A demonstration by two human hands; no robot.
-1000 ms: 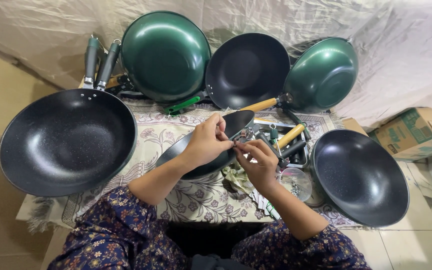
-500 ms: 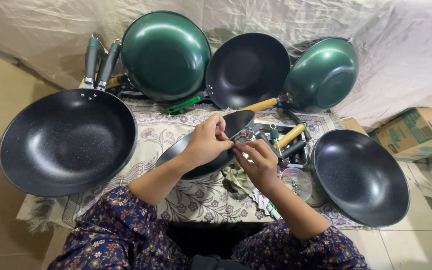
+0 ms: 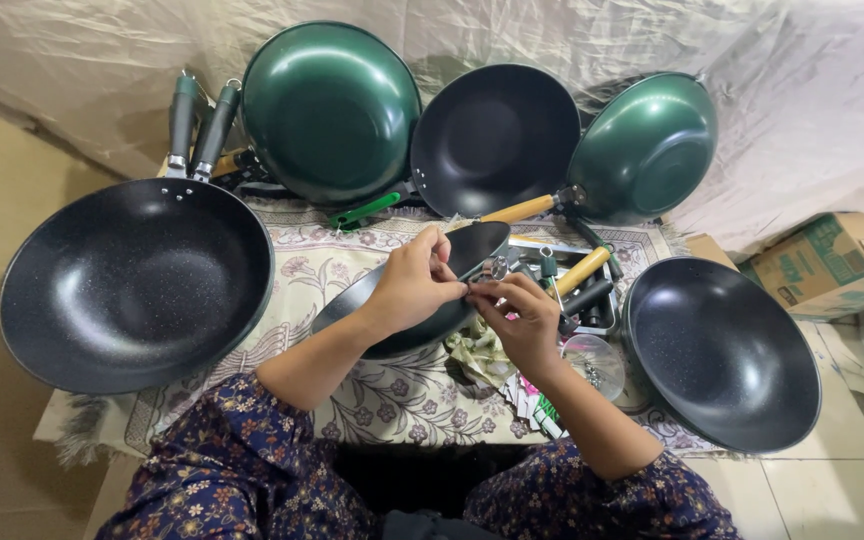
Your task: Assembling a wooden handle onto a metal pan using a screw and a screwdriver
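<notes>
black pan [image 3: 397, 300] sits mid-cloth [image 3: 352, 400] under your left hand [image 3: 414, 283], which grips its rim; your right hand [image 3: 520, 318] pinches something small, perhaps a screw. woks [image 3: 137, 280] crowd every edge.

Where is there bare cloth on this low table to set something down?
Bare floral cloth shows between the left forearm and the right forearm, also beside the big black wok. It is crowded around the tray of handles near the right hand.
</notes>
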